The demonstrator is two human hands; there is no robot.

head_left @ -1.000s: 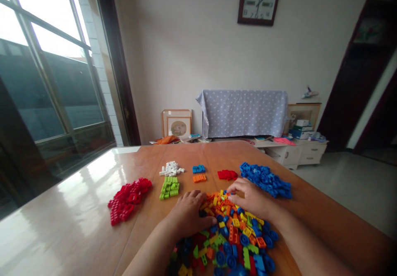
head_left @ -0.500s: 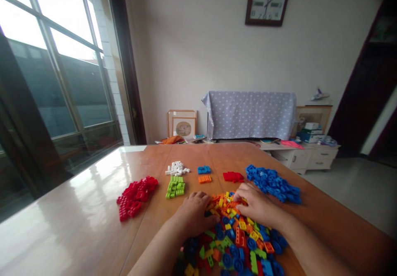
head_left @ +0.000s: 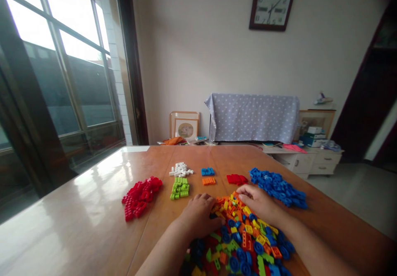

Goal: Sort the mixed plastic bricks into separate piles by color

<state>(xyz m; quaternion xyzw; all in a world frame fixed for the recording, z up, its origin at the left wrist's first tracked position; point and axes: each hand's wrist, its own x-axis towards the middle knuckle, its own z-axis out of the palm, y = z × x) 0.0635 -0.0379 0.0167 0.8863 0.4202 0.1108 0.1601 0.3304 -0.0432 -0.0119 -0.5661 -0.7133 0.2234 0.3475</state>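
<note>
A mixed pile of toy building bricks (head_left: pixel 235 234), orange, yellow, blue, green and red, lies on the table close to me. My left hand (head_left: pixel 201 214) rests along the pile's left side, thumb and fingers apart, with no brick seen in its grasp. At the pile's far right edge is my right hand (head_left: pixel 256 199), its fingers bent and drawn together by orange and yellow bricks. Whatever its fingertips hold is too small to make out. Just beyond that hand are flat red bricks (head_left: pixel 237 179) and a heap of blue bricks (head_left: pixel 277 187).
Red bricks (head_left: pixel 141 197) are heaped at the left of the wooden table (head_left: pixel 102 210). Beyond my left hand sit green bricks (head_left: pixel 180 188), white bricks (head_left: pixel 180 170), a small blue group (head_left: pixel 207 171) and an orange group (head_left: pixel 209 181). A cloth-covered object (head_left: pixel 254 117) stands by the wall.
My right hand has shifted slightly toward the pile's far edge, and its fingers have drawn closer together. My left hand stays by the pile. The whole view has tilted up a little.
</note>
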